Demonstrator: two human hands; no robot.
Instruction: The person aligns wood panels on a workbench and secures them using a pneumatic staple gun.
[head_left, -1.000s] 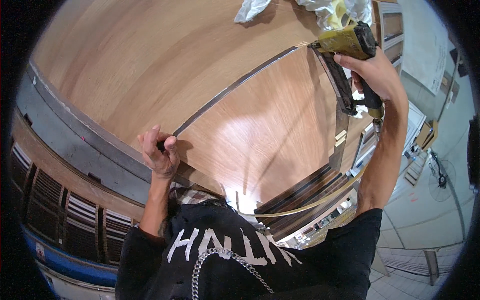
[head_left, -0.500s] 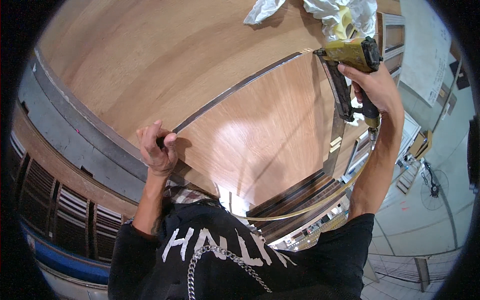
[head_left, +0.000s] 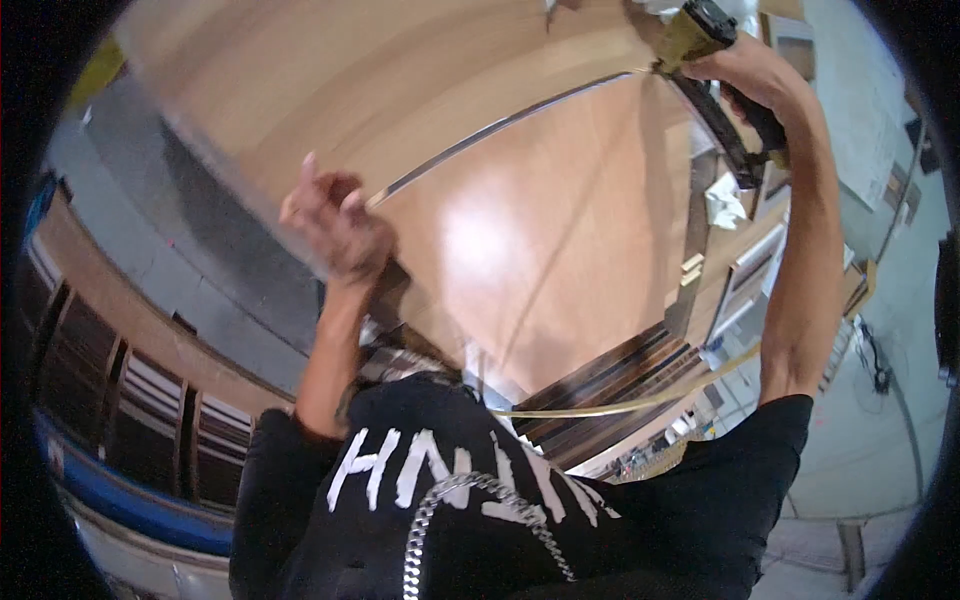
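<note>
My right hand (head_left: 760,80) grips a brass-coloured nail gun (head_left: 715,120) by its handle. The gun's nose sits at the far right end of a thin dark strip (head_left: 500,125). That strip runs along the far edge of a light wood-grain panel (head_left: 570,210), which lies on a larger wooden sheet (head_left: 370,80). Near the strip's left end, my left hand (head_left: 345,230) is raised with fingers apart, somewhat blurred, holding nothing that I can see. Whether it touches the panel I cannot tell.
A yellowish hose (head_left: 640,404) crosses in front of my chest. Long dark boards (head_left: 610,390) are stacked below the panel's near edge. Small pale wood blocks (head_left: 691,268) and crumpled white plastic (head_left: 727,203) lie to the right. Panels stand in a rack (head_left: 150,410) at left.
The nail gun and my right hand have shifted up and slightly right in view. My left hand has moved up and right, away from the strip's end. The view itself has shifted too.
</note>
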